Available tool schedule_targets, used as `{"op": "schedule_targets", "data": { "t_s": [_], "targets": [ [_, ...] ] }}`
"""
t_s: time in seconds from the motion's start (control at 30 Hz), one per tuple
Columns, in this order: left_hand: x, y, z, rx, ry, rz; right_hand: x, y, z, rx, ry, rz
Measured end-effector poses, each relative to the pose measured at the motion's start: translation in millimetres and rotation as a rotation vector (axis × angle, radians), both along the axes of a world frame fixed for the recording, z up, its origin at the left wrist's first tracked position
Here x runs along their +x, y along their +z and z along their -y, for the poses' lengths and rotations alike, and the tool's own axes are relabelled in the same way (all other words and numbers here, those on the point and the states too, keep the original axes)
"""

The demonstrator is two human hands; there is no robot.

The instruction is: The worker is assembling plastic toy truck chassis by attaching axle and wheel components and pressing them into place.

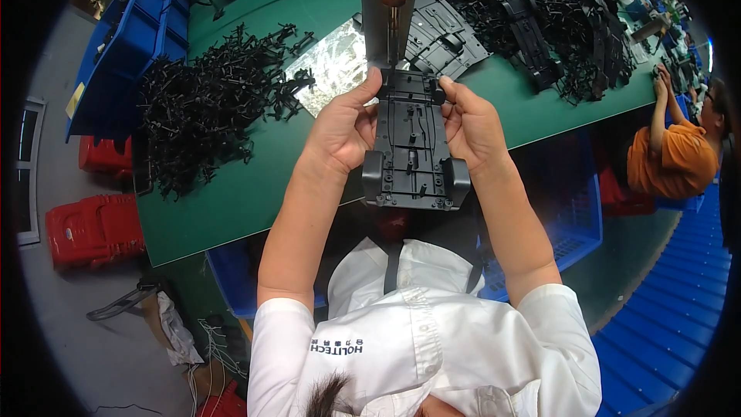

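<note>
You hold a black chassis-like plastic part (413,135) between both hands, out past the near edge of the green worktop (197,228), its long side running away from you. Your left hand (343,125) grips the left edge, thumb up by the far corner; your right hand (473,120) pinches the right edge near the far end, its lower fingers curled and partly hidden. The 2 rounded side walls (373,176) sit at the end nearest you.

The far end of the part lies right at the foot of the upright machine head (391,15); whether the thin rod touches it, you cannot tell from this angle. The step in hand looks like lining up a spot on that far end with the rod. The next move would seem to call for both hands keeping the part level and steady, with your thumbs well away from the tip.

To the left lies a heap of small black pieces (204,108); beyond the part, a shiny sheet (332,62) and some dark flat panels (446,35).
</note>
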State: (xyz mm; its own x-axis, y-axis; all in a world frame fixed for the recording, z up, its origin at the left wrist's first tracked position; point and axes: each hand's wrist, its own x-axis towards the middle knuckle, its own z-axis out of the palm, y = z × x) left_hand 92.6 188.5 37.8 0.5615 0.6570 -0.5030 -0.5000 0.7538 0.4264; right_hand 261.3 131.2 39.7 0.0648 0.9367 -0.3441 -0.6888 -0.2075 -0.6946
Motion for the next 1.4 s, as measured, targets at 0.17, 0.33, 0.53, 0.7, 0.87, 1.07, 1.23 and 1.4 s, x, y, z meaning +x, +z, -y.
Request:
{"op": "schedule_targets", "data": {
  "t_s": [0.17,0.33,0.53,0.7,0.87,1.07,1.23,1.4],
  "targets": [
    [-1,0,-1,0.005,-0.023,0.024,-1,1,0,-0.018,-0.021,0.021],
    [-1,1,-2,0.035,-0.037,0.012,-2,4,-1,-0.030,-0.027,0.041],
    [-4,-3,-4,0.084,-0.061,0.013,0,1,-2,-0.036,-0.008,0.005],
    [-4,1,-3,0.112,-0.080,0.029,1,-2,-3,-0.019,0.010,-0.024],
    [-2,-1,-5,0.092,-0.054,-0.001,1,0,-3,-0.029,0.011,-0.036],
    [0,6,-2,0.028,-0.042,-0.031,0,3,-3,-0.055,-0.001,-0.036],
    [1,-5,-7,0.035,-0.024,-0.036,1,1,-4,-0.035,0.012,-0.044],
    [2,1,-3,-0.058,-0.037,0.049,1,-4,-4,-0.040,0.018,-0.070]
  ]
}}
